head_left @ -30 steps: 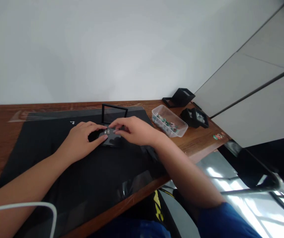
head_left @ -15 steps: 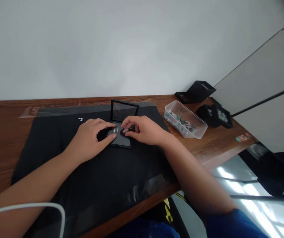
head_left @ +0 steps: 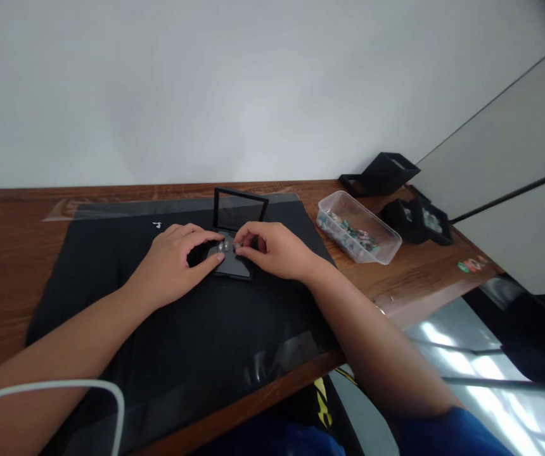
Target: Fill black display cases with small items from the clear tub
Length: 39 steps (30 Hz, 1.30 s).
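A small black case (head_left: 235, 268) with a grey inner face lies on the black mat, its framed see-through lid (head_left: 240, 210) raised at the back. My left hand (head_left: 177, 256) curves around the case's left side, thumb and forefinger pressing on it. Between those fingertips sit a few small shiny clear pieces (head_left: 223, 246). From the right, my right hand (head_left: 270, 250) reaches over the case, thumb and fingertips pinched together low over the grey face. Whatever tiny thing is in that pinch is mostly covered by the fingers.
A clear plastic tub (head_left: 359, 228) of small wrapped bits stands to the right. Behind it are a black angled holder (head_left: 386, 174) and black boxes (head_left: 417, 220). Colourful stickers (head_left: 472, 264) mark the table's right end. A white cable (head_left: 63, 384) crosses my left forearm. A white scrap (head_left: 157, 225) lies on the mat.
My right fingertips have closed together and shifted slightly left, covering the dark round spot that showed on the case. My left hand stays in place on the case.
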{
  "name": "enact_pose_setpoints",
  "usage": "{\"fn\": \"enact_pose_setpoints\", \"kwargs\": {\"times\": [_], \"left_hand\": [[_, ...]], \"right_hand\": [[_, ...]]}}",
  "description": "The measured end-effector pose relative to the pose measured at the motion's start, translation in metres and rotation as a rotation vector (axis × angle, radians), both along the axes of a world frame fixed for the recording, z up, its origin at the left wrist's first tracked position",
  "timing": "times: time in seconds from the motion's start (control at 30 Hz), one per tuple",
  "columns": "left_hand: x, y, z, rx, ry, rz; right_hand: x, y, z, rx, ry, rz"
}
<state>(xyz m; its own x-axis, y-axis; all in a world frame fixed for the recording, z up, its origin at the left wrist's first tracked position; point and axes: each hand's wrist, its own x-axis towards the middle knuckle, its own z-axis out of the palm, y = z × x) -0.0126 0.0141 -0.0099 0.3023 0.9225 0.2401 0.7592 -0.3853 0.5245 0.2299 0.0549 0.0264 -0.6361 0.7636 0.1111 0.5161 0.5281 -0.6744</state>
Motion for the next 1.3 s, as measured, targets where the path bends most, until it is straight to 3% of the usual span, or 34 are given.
{"fn": "enact_pose_setpoints", "kwargs": {"times": [0.37,0.6,0.9,1.13,1.3], "left_hand": [[0.001,0.000,0.001,-0.007,0.018,0.014],[0.000,0.000,-0.001,-0.005,0.027,0.006],[0.000,0.000,0.000,-0.010,0.018,0.003],[0.000,0.001,0.000,-0.010,0.014,-0.004],[0.000,0.001,0.000,-0.019,0.015,-0.001]], "right_hand": [[-0.001,-0.001,0.003,0.079,-0.162,-0.064],[-0.002,0.001,0.000,0.030,-0.057,-0.028],[0.002,0.003,-0.004,0.093,0.066,0.081],[0.003,0.001,0.001,0.079,0.023,-0.051],[0.002,-0.005,0.007,0.084,-0.012,-0.070]]}}
